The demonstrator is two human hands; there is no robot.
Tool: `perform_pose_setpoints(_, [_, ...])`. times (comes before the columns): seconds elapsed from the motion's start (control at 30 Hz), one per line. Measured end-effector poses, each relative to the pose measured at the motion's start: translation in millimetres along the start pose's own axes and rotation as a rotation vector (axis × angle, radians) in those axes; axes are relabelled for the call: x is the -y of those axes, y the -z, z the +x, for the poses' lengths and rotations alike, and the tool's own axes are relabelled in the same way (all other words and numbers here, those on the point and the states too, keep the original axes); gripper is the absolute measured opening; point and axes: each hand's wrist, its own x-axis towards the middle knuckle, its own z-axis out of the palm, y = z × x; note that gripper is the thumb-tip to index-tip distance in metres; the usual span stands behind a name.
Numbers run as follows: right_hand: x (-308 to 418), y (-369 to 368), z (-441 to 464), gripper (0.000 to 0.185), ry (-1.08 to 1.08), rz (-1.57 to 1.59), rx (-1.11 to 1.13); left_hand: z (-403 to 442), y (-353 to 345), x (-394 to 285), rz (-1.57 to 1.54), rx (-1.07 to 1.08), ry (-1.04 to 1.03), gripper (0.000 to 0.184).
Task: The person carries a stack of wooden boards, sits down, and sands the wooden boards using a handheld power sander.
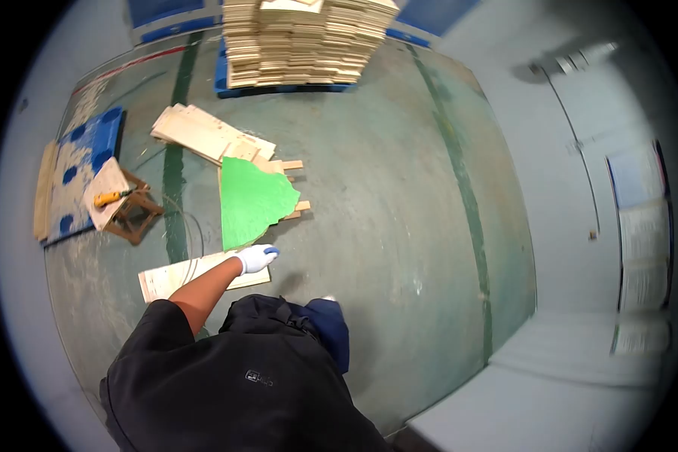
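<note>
My left hand, in a white glove with blue at the fingertips, is stretched out in front of me. Its fingers look loosely curled together, and I see nothing in them. In the view it overlaps a pale wooden board and lies just below a bright green sheet with one wavy edge. Whether the hand touches either is unclear. Wooden pieces stick out from under the green sheet. My right hand is out of view.
Long planks lie beyond the green sheet. A small wooden stool at the left carries a yellow power tool with a trailing cord or hose. Beside it is a blue pallet. Stacked boards stand on another pallet ahead.
</note>
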Motion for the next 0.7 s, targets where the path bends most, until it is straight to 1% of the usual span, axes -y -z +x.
perform_pose_setpoints(0.03, [24.5, 21.7, 18.1, 0.032, 0.001, 0.046, 0.017, 2.4, -9.1, 22.9, 0.015, 0.001, 0.11, 0.036])
perform_pose_setpoints(0.07, [51.4, 41.8, 39.5, 0.031, 0.004, 0.083, 0.039, 7.9, -38.5, 86.7, 0.216, -0.024, 0.032, 0.034])
perform_pose_setpoints(0.1, [80.3, 64.5, 60.4, 0.03, 0.007, 0.117, 0.064, 5.3, -52.2, 120.5, 0.311, 0.027, 0.156, 0.034])
perform_pose_setpoints(0.13, [107.8, 86.5, 81.9, 0.029, 0.008, 0.147, 0.09, -13.6, -64.3, 138.0, 0.11, -0.087, 0.399, 0.035])
perform_pose_setpoints(0.17, [134.1, 109.0, 103.4, 0.028, 0.004, 0.173, 0.117, -31.8, -74.3, 151.8, 0.104, -0.078, 0.652, 0.036])
perform_pose_setpoints(0.2, [162.6, 134.1, 126.2, 0.027, -0.008, 0.204, 0.141, -48.0, -81.5, 180.5, 0.366, 0.223, 0.574, 0.038])
perform_pose_setpoints(0.23, [189.9, 159.7, 145.9, 0.026, -0.028, 0.236, 0.16, -58.0, -97.0, 192.8, 0.61, 0.535, 0.471, 0.042])
perform_pose_setpoints(0.27, [217.3, 187.4, 170.5, 0.025, -0.057, 0.279, 0.169, -79.4, -99.2, 170.9, 0.527, 0.451, 0.608, 0.043])
perform_pose_setpoints(0.3, [248.3, 210.8, 194.8, 0.024, -0.093, 0.336, 0.16, -82.9, -111.8, 157.0, 0.517, 0.45, 0.652, 0.043])
perform_pose_setpoints(0.33, [275.3, 230.3, 222.8, 0.023, -0.124, 0.385, 0.145, -88.4, -132.7, 149.0, 0.308, 0.151, 0.861, 0.044])
perform_pose_setpoints(0.37, [297.5, 256.0, 261.4, 0.022, -0.109, 0.381, 0.119, -94.1, -138.7, 139.8, 0.09, -0.177, 1.049, 0.045])
perform_pose_setpoints(0.43, [348.1, 303.9, 357.8, 0.03, 0.025, 0.31, 0.095, -71.4, -120.6, 59.9, -0.228, -0.462, 0.941, 0.046])
perform_pose_setpoints(0.47, [390.8, 321.8, 383.8, 0.03, -0.02, 0.257, 0.035, -54.0, -115.7, 29.6, -0.399, -0.526, 0.922, 0.046])
perform_pose_setpoints(0.5, [433.4, 326.6, 394.5, 0.03, -0.009, 0.185, 0.051, -38.4, -116.7, 3.6, -0.581, -0.595, 0.892, 0.047])
perform_pose_setpoints(0.57, [539.4, 305.4, 411.9, 0.032, 0.054, -0.242, 0.018, -7.4, -118.9, -46.5, -0.531, -0.77, 0.854, 0.043])
perform_pose_setpoints(0.6, [582.5, 282.7, 415.6, 0.033, 0.181, -0.237, 0.106, 11.5, -139.4, -53.9, -0.574, -0.875, 0.893, 0.042])
perform_pose_setpoints(0.63, [621.5, 254.0, 413.6, 0.034, 0.305, -0.223, 0.198, 25.7, -137.2, -73.9, -0.703, -0.855, 0.973, 0.045])
perform_pose_setpoints(0.7, [705.3, 185.2, 375.9, 0.036, 0.386, -0.403, 0.317, 56.1, -193.6, -44.4, -0.623, -0.739, 0.985, 0.052])
